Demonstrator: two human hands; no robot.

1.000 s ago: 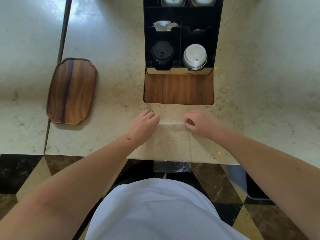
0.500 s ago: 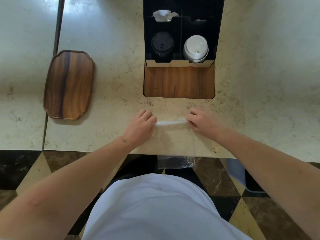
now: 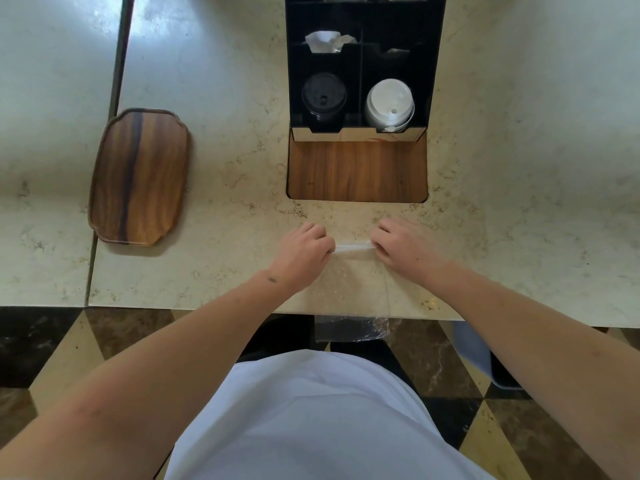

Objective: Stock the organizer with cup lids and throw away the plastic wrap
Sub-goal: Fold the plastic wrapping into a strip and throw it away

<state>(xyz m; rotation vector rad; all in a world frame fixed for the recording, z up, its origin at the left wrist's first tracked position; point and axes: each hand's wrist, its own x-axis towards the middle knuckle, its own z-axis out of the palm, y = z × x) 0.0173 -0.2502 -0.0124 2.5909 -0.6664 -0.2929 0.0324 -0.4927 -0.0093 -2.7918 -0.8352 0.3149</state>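
Note:
A clear plastic wrap lies flat on the marble counter and hangs over its front edge. Its far end is rolled into a thin white strip. My left hand and my right hand each pinch one end of that strip. Farther back stands the black organizer. Its front left compartment holds a stack of black cup lids. The front right compartment holds a stack of white cup lids.
A wooden tray lies on the counter to the left. A wooden panel sits in front of the organizer. Crumpled white paper fills a rear compartment. A dark bin stands on the floor at lower right.
Both hands have drawn slightly nearer me and closer together while the rolled strip at the wrap's far end has thickened. The view has shifted a little.

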